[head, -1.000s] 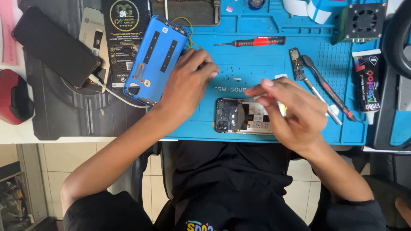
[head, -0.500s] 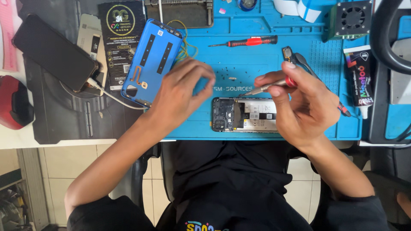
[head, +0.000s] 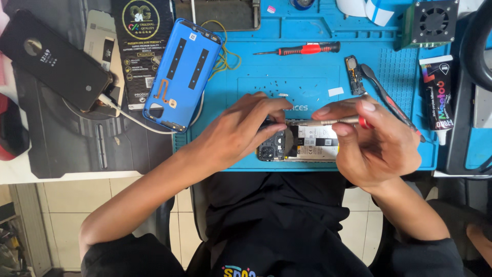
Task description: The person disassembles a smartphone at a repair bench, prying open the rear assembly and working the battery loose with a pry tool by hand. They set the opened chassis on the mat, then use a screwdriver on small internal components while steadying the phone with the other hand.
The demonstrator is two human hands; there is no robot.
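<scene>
My right hand pinches a tool lying crosswise, tip pointing left over the phone, which my left hand steadies at its camera end

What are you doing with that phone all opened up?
A person is working on an opened phone lying on a blue mat. The left hand steadies the phone's camera end, while the right hand holds a thin screwdriver with its tip over the phone's insides. The phone's blue back cover lies off to the side, and a red-handled screwdriver rests farther up the mat.
</scene>
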